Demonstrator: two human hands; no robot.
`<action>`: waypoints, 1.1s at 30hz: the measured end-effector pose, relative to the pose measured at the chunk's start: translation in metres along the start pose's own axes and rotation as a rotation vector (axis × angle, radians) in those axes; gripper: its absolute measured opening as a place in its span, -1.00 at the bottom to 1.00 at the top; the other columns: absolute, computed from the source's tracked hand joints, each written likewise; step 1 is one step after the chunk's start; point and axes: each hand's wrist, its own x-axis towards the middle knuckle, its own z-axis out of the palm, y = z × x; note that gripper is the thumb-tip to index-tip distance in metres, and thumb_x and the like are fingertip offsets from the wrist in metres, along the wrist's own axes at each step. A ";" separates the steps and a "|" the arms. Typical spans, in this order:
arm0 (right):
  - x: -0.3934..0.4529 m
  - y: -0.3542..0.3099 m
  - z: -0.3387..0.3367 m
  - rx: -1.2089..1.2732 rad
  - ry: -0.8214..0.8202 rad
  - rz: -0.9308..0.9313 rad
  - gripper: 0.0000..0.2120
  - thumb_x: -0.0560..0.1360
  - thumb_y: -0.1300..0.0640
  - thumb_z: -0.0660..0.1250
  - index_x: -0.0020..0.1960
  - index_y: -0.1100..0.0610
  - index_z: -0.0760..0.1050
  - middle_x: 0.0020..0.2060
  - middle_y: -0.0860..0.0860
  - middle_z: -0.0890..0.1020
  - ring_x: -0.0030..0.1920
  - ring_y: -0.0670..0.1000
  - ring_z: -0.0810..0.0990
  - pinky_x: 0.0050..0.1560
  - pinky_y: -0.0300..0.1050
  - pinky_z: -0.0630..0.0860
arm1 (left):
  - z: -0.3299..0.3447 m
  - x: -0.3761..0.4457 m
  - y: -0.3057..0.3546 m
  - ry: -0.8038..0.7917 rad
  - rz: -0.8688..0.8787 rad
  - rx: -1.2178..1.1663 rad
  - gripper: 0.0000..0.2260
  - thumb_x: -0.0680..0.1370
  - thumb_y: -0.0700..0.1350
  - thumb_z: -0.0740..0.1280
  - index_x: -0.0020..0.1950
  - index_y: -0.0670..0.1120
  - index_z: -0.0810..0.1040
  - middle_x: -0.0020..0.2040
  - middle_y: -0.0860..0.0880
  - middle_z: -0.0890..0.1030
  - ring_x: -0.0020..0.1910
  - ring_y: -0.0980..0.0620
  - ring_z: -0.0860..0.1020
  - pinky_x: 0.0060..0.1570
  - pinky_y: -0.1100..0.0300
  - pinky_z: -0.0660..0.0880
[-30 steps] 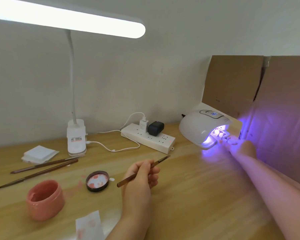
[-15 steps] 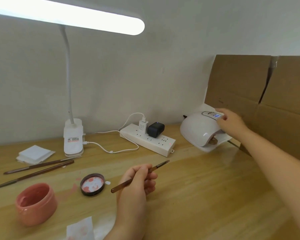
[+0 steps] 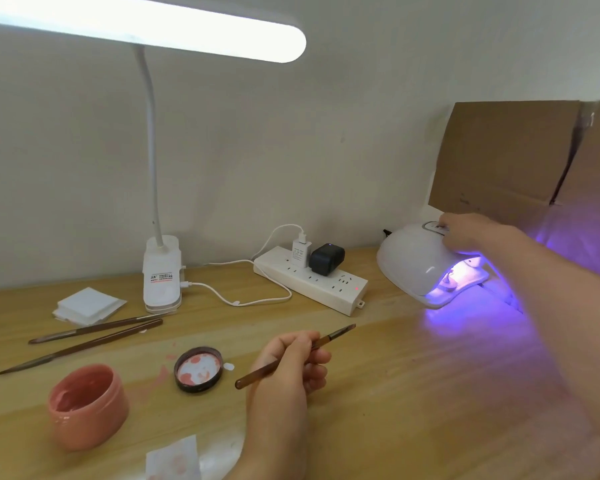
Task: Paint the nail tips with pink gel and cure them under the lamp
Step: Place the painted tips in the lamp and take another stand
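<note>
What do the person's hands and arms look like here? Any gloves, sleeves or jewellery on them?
Both are bare. The left hand and the right hand wear no gloves, and no rings, watch or bracelet show. No sleeve is visible on either forearm as far as the picture reaches. Violet light from the curing lamp tints the underside of the right forearm.

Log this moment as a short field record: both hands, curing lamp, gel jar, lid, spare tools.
left hand: pinches a thin brown gel brush, bristles pointing right and away
right hand: fingers on the control panel atop the white domed curing lamp
lamp state: violet light on, items inside too blurred to count
open pink gel jar: upright, front left
round dark lid: inside up, pink smears
spare brown brushes: two, lying on the wooden desk
</note>
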 end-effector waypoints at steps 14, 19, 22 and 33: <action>-0.197 -0.080 0.024 0.845 0.303 -0.221 -0.61 0.49 0.28 0.21 0.30 0.09 0.38 -0.19 0.04 0.62 -0.22 -0.03 0.59 -0.27 -0.23 0.46 | 0.008 -0.018 0.003 0.079 0.131 0.162 -0.96 0.55 -0.17 0.35 -0.08 -0.03 0.55 -0.30 0.07 0.57 -0.40 0.21 0.46 -0.37 0.33 0.43; -0.290 -0.135 -0.022 0.830 -0.077 -0.545 -0.39 0.47 0.39 0.08 0.25 -0.26 0.40 -0.19 -0.14 0.69 -0.42 -0.01 0.61 -0.26 -0.17 0.54 | -0.010 -0.033 0.031 -0.064 0.496 0.329 -0.85 0.55 -0.19 0.39 -0.13 0.02 0.47 -0.28 0.19 0.55 -0.29 0.20 0.49 -0.27 0.34 0.44; -0.322 -0.168 -0.031 0.952 -0.282 -0.664 -0.31 0.43 0.49 0.03 0.26 -0.21 0.43 -0.10 -0.07 0.71 -0.41 0.02 0.61 -0.29 -0.21 0.52 | -0.046 -0.045 0.057 -0.111 0.682 0.478 -0.79 0.54 -0.22 0.39 -0.13 0.10 0.53 -0.24 0.10 0.59 -0.24 0.11 0.55 -0.20 0.19 0.51; -0.402 -0.323 -0.006 1.454 -0.229 -0.696 -0.37 0.43 0.47 0.05 0.13 -0.17 0.56 -0.01 -0.11 0.68 -0.27 -0.07 0.67 -0.27 -0.22 0.50 | -0.201 -0.110 0.153 -0.022 1.010 0.950 -0.72 0.55 0.04 0.30 0.26 0.14 0.55 0.06 0.24 0.62 0.04 0.25 0.59 0.04 0.40 0.47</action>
